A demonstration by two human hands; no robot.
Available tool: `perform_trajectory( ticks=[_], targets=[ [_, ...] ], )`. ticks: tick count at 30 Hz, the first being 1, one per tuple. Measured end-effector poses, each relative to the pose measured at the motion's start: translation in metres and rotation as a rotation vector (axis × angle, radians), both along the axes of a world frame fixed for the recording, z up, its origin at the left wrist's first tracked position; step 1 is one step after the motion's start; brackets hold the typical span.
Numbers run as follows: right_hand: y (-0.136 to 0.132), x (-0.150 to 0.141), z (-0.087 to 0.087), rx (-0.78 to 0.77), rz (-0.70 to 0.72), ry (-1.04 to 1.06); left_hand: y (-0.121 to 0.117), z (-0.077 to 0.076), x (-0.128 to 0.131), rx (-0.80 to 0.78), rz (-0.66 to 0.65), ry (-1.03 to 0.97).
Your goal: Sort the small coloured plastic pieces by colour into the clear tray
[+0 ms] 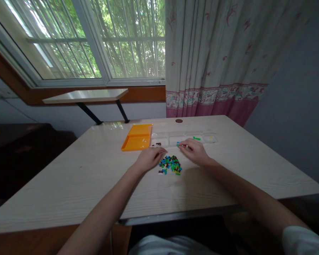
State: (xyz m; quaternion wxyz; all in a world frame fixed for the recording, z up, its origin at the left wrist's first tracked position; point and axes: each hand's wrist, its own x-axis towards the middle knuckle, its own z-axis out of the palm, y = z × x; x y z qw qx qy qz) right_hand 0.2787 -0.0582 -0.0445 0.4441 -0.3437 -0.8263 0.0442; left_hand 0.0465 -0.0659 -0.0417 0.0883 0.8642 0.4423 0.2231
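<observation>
A small heap of tiny coloured pieces (171, 165), green, blue, black and yellow, lies on the pale wooden table (82, 177). My left hand (149, 158) rests just left of the heap with its fingers curled down on the tabletop; what they hold, if anything, is hidden. My right hand (195, 151) is just right of and behind the heap, pinching a small blue-green piece (178, 144) at its fingertips. Behind both hands lies a clear compartment tray (183, 139) with a few pieces in it, one green (196, 138) and one dark (158, 143).
An orange lid or tray (137, 137) lies left of the clear tray. A small round dark spot (179, 121) marks the table's far edge. Behind are a window, a wall shelf (86, 95), a patterned curtain (215, 56) and a dark cabinet (18, 148) at left.
</observation>
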Motion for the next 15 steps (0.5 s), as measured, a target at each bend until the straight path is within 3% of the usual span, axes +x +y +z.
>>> perform_trajectory(
  ticks=[6, 15],
  targets=[
    [0.0010, 0.0059, 0.0043, 0.067, -0.038, 0.036, 0.0015, -0.0029, -0.0021, -0.047, -0.105, 0.150],
    [0.0007, 0.0047, 0.0009, 0.037, -0.044, 0.043, 0.0015, 0.0003, -0.0047, 0.015, 0.055, 0.252]
  ],
)
